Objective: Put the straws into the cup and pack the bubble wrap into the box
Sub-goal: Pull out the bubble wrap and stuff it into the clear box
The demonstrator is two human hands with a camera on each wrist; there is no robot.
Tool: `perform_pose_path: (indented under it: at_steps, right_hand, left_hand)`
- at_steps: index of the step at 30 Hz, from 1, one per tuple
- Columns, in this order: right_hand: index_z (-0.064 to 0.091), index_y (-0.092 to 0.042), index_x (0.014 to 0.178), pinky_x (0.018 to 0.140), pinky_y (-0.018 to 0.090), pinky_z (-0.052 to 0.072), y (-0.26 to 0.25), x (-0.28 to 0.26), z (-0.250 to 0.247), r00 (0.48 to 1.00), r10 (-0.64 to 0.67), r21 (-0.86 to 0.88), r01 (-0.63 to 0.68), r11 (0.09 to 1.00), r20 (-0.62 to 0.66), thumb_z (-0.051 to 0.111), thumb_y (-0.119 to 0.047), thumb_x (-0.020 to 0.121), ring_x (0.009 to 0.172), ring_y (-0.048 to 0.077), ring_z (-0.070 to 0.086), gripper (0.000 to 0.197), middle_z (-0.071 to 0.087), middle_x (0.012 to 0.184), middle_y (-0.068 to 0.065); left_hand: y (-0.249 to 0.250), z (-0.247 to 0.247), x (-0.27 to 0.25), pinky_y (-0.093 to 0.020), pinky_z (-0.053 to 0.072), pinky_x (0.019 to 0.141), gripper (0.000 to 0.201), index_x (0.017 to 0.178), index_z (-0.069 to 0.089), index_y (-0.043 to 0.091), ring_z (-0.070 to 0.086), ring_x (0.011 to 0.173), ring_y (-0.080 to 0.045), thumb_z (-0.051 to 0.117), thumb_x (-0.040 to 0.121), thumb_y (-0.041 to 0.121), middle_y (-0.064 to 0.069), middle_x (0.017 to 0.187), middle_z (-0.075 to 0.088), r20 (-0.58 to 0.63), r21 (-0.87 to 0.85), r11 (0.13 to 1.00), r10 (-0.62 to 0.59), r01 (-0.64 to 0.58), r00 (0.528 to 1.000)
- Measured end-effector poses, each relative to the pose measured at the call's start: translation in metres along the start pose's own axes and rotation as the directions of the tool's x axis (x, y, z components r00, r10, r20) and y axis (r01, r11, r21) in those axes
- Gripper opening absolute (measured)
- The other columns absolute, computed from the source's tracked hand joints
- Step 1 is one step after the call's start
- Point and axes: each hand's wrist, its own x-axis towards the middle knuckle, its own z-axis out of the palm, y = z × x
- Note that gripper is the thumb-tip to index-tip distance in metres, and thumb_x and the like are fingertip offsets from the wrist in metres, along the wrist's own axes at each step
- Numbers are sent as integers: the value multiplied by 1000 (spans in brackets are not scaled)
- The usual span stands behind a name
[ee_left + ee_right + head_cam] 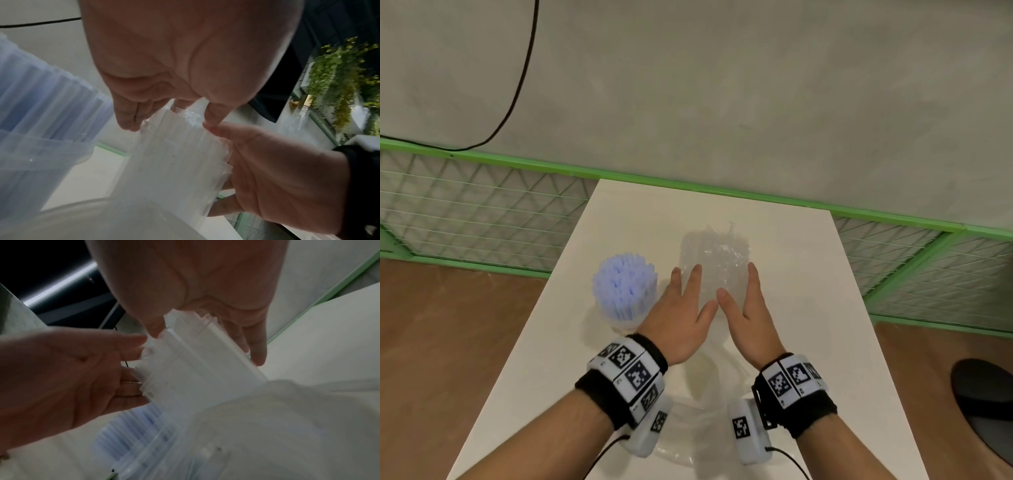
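Wrists nearest, my left hand (pixel 681 315) and right hand (pixel 748 308), fingers straight, flank the box (pixel 714 274) at twelve o'clock holding bubble wrap (pixel 717 255); straws (pixel 625 286) already in cup (pixel 619 327), ten o'clock; closing seemingly remains.

head view looks down from above; both wrist views sit close, sharing the box (pixel 180 159).

Pale blue straws (pixel 624 285) in a see-through cup (pixel 624 324). Clear, shiny bubble wrap (pixel 717 255) in a clear box (pixel 714 274). Creamy white table (pixel 808 308). Black wristbands (pixel 599 394) with black-and-white checked squares (pixel 638 374). Bright green frame (pixel 722 188) with a white criss-cross net (pixel 476 212). Brown floor (pixel 441 342). Grey wall (pixel 722 85) with a black cable (pixel 517 85).
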Motion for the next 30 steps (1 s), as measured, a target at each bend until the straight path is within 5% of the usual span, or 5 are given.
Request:
perform_pose_path:
  at_steps: [7,10,13,20,30]
  right_hand:
    - [8,-28,156,111,24,21,-3,1,-14,995,37,136,-25,990,-87,44,-48,98,143,9,23,70,18,160,-9]
    - [48,-26,131,84,23,45,13,-20,-37,972,16,28,-10,1000,-234,60,-27,95,106,21,61,38,58,121,-3]
    - [64,-33,100,66,21,45,25,-47,-43,995,102,-101,-103,990,-12,70,-25,86,68,22,63,18,63,84,-5]
    - [64,-35,98,63,11,46,37,-69,-14,976,190,-309,-149,939,108,72,-24,81,65,11,63,21,63,92,-9]
    - [63,-16,85,73,35,58,46,-75,2,957,289,-257,-287,923,-31,64,-8,83,57,23,68,9,66,93,-1]
  left_hand:
    - [-4,-19,-17,-37,19,120,62,156,5,27,13,150,-25,35,103,39,-13,163,5,-110,-38,997,69,-74,991]
    - [-30,-18,-49,-36,42,101,35,131,51,27,46,122,-26,50,96,24,-8,144,38,-299,97,973,230,-210,926]
    - [-65,-2,-73,-36,50,82,19,95,70,29,57,99,-28,58,80,26,-8,122,55,-283,239,960,213,-146,935]
    - [-104,18,-67,-25,39,93,27,114,66,28,56,109,-16,58,91,17,4,123,60,-33,26,995,-92,93,995]
    - [-102,2,-81,-9,39,70,44,74,65,34,55,76,-8,53,82,-7,2,92,58,-122,-232,971,33,-60,992]
